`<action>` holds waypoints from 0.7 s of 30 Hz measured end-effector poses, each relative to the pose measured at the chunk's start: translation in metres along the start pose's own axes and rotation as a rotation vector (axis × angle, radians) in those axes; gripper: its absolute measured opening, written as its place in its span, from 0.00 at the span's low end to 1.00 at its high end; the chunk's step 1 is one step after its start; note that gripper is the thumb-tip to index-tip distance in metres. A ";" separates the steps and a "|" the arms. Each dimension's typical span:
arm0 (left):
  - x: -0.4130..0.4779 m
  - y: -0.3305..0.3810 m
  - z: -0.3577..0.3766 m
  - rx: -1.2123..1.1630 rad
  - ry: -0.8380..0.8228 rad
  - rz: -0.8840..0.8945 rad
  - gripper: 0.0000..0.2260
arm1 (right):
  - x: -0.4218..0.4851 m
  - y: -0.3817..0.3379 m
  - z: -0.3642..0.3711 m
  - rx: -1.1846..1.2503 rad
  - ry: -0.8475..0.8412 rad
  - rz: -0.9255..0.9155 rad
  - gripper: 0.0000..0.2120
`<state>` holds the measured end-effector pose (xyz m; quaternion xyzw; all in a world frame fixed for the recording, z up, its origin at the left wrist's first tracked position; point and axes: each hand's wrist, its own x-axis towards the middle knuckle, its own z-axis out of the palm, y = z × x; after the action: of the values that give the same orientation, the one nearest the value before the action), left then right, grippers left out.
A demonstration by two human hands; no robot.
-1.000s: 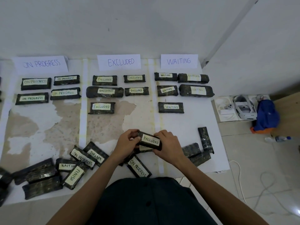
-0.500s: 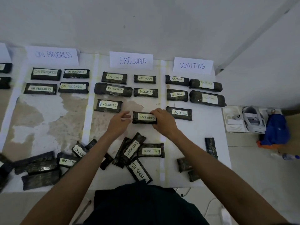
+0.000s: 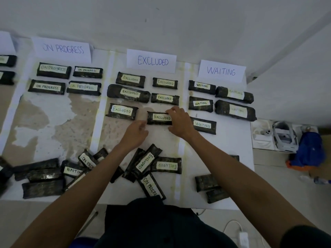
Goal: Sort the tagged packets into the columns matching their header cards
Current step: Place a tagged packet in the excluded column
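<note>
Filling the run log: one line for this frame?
Excluded packet: third row under Excluded card | right hand: holds its right end | left hand: open, beside its left end

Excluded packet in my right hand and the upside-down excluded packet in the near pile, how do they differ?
The held packet lies in the column under the EXCLUDED header card, label upright; the pile packet lies near the person, label upside down. The right hand grips the held packet's end; no hand touches the pile packet. Both are dark and read EXCLUDED.
</note>
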<state>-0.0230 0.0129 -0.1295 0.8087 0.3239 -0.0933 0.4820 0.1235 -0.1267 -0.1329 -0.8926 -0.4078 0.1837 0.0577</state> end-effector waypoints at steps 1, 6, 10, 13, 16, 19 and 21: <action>-0.007 -0.003 0.002 0.023 -0.001 0.018 0.19 | -0.006 -0.002 0.000 0.010 0.033 -0.019 0.29; -0.046 -0.019 0.008 0.075 0.052 0.088 0.18 | -0.054 -0.027 0.005 0.108 -0.083 -0.294 0.28; -0.072 -0.038 0.015 0.156 0.076 0.128 0.18 | -0.077 -0.045 0.023 0.040 -0.209 -0.482 0.27; -0.084 -0.044 0.019 0.220 0.078 0.129 0.20 | -0.078 -0.051 0.031 -0.017 -0.226 -0.452 0.25; -0.090 -0.043 0.017 0.257 0.083 0.126 0.19 | -0.074 -0.053 0.025 -0.036 -0.212 -0.430 0.24; -0.091 -0.041 0.012 0.198 0.097 0.098 0.20 | -0.073 -0.051 0.017 0.004 -0.165 -0.394 0.24; -0.089 -0.035 0.006 0.028 0.166 0.002 0.23 | -0.075 -0.046 0.014 0.083 -0.122 -0.332 0.23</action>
<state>-0.1122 -0.0196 -0.1168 0.8205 0.3607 -0.0300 0.4424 0.0408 -0.1530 -0.1132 -0.7971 -0.5443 0.2419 0.0990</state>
